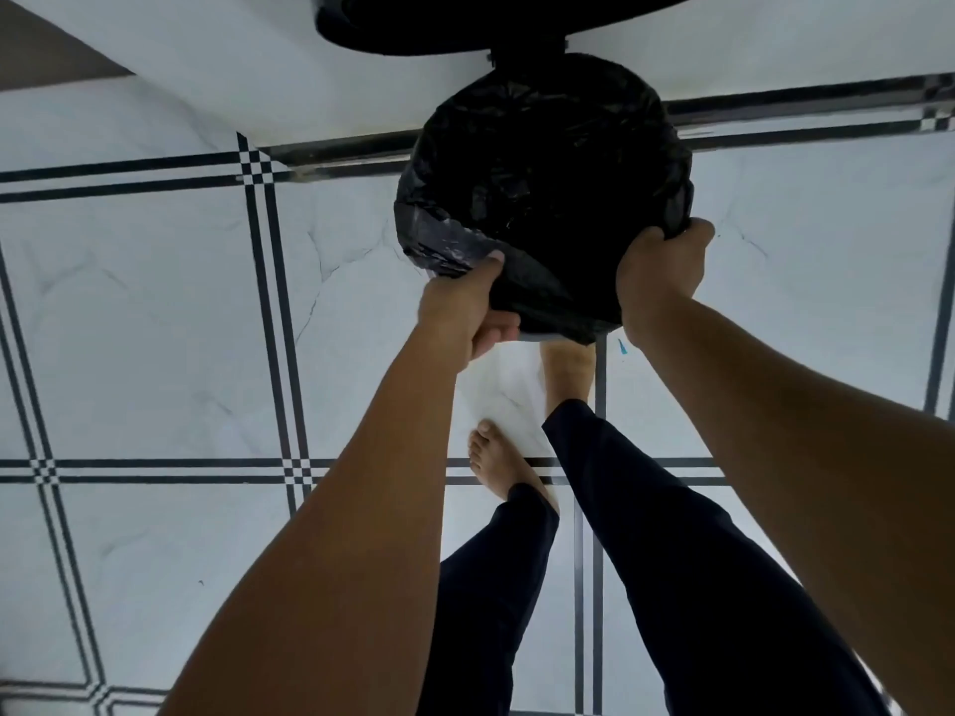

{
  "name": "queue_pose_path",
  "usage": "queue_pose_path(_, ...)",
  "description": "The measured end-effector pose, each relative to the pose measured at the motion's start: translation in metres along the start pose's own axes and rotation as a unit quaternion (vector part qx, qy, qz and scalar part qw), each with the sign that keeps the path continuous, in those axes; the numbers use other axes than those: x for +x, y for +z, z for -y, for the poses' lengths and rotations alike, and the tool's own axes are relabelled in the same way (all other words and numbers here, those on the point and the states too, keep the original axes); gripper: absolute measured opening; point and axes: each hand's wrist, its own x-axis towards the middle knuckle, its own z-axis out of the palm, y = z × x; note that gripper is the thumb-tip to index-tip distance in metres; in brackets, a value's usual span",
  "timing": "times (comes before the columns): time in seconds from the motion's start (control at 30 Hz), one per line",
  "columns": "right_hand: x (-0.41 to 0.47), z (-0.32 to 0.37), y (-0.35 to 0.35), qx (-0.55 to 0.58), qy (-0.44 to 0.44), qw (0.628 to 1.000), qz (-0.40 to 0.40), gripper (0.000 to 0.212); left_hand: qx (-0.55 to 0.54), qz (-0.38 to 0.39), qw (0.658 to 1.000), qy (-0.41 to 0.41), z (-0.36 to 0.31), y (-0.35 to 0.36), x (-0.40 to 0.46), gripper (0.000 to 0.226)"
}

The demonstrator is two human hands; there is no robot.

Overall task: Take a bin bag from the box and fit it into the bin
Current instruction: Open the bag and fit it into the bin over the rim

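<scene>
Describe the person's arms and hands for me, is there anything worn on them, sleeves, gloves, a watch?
Both arms are bare along all that shows: no sleeves, gloves, watch or bracelet. The left hand and right hand show no rings on the visible fingers.

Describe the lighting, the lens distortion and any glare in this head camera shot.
Head view: dim, cool light overall; the wide lens bends the floor tile lines into curves near the edges; the black bin bag is so dark its folds barely read, with faint sheen where the left hand grips it; the right hand and the forearms look sharp, and the feet slightly soft.
</scene>
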Motion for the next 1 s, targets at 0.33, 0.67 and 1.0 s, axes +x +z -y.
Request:
queue_pose_path(0.33,-0.017,0.003,0.011,-0.06,-0.055,0.995,-0.051,0.058,-0.209,0.102,0.971,-0.049,0.013,-0.012,0.002,0.011)
queue_pose_path(0.67,-0.007,-0.009,0.012,0.026,0.02,0.999,-0.003,0.05,-0.217,0.085,0.962,-0.14,0.06,-0.034,0.03,0.01)
queue_pose_path(1.0,0.008,-0.008,0.006,0.074,0.081,0.994,0.0,0.042,-0.313,0.009,0.944,-0.102,0.028,-0.023,0.06,0.018)
